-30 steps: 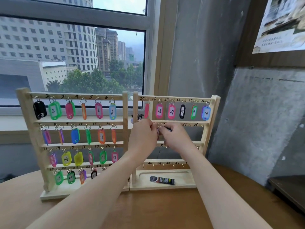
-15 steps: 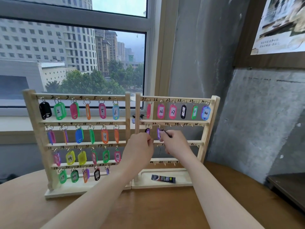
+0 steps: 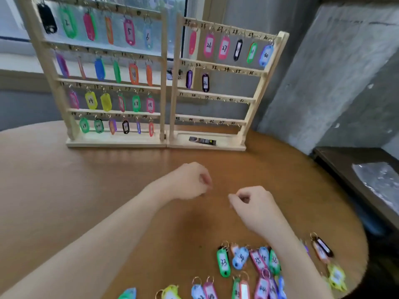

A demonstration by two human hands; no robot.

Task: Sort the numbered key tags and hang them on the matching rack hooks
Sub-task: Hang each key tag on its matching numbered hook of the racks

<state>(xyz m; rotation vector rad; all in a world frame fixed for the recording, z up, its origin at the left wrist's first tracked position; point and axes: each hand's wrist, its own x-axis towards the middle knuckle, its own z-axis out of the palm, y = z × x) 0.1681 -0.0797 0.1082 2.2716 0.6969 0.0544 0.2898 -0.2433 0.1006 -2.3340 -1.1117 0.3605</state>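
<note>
Blur softens most tag numbers on the two wooden racks (image 3: 166,83). Both hands hover over the desk (image 3: 64,180), fingers loosely curled and holding nothing: left hand (image 3: 190,182), right hand (image 3: 254,206). Loose key tags (image 3: 254,268) lie near the desk's front edge, partly hidden by the right forearm and cut off below; a green tag (image 3: 223,263) reads 33.

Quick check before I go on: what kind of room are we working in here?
Probably an office or workroom in a city building: a round wooden table against bare concrete walls, a window behind the key-tag racks.
</note>
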